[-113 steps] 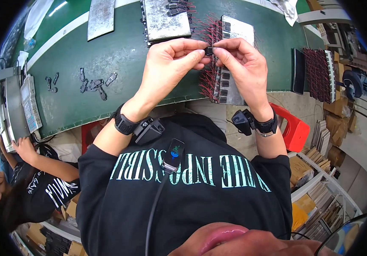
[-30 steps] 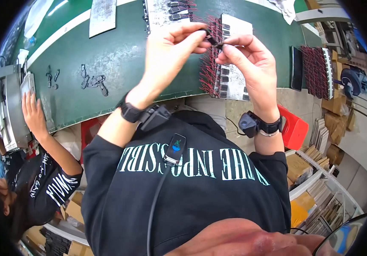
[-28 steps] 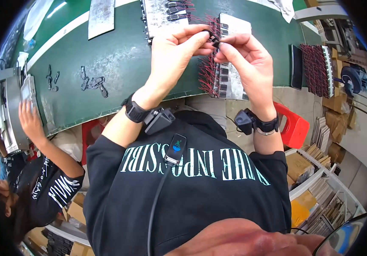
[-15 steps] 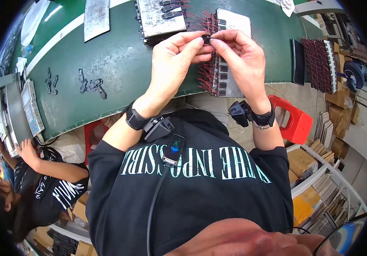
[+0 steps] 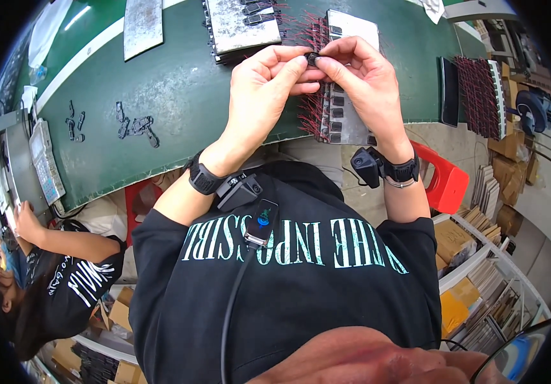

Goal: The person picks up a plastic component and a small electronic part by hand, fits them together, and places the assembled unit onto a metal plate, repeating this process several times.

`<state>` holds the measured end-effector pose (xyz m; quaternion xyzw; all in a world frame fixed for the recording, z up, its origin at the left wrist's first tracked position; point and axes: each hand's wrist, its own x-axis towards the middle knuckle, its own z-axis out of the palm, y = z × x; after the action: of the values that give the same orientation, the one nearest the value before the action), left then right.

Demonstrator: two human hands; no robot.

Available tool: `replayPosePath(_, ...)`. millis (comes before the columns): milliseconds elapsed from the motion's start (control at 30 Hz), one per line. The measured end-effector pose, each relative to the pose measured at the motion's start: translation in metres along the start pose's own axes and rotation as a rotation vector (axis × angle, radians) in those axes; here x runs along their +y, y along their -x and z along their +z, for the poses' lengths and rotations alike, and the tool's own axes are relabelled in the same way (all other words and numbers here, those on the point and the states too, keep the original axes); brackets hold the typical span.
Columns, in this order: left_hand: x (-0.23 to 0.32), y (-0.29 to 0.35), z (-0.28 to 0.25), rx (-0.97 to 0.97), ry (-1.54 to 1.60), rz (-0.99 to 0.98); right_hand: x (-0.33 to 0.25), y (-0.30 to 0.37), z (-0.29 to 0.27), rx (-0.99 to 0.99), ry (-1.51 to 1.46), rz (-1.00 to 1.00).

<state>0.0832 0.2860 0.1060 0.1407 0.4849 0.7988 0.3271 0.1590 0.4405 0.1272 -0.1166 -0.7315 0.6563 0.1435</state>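
Between the fingertips of both hands is a small black part [image 5: 312, 59], mostly covered by fingers, so its exact kind is unclear. My left hand [image 5: 266, 80] pinches it from the left, thumb against forefinger. From the right, my right hand [image 5: 366, 80] grips it in the same way. Just beneath my hands lies a light metal plate [image 5: 355, 29] with a row of small black parts [image 5: 336, 113] along its left edge. Thin red wires [image 5: 314, 118] stick out from that row. Left of my hands is a stack of plates [image 5: 240, 32] carrying similar black parts.
Loose black pieces [image 5: 137, 126] are scattered on the green table [image 5: 179, 96]. A bare metal plate [image 5: 143, 29] lies at the far left. Red-wired parts [image 5: 478, 96] stand at the right end. A red stool [image 5: 445, 179] is by the table; a co-worker [image 5: 77, 269] works at left.
My right wrist has turned slightly and shifted a little to the right, while both hands keep hold of the black part. The co-worker's hand at the left has drawn back.
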Motion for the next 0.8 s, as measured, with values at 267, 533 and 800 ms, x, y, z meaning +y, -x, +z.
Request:
replayPosePath(267,-0.004,0.008,-0.001,0.021,-0.047,0.031,-0.012,0.010,0.011,-0.003,0.298,-0.055)
replayPosePath(533,-0.006,0.016,-0.003,-0.008,-0.066,0.065,-0.006,0.019,0.009,-0.020,0.109,-0.042)
replayPosePath(800,-0.006,0.023,-0.007,0.010,-0.034,0.057,-0.008,0.027,0.013,-0.005,0.176,-0.127)
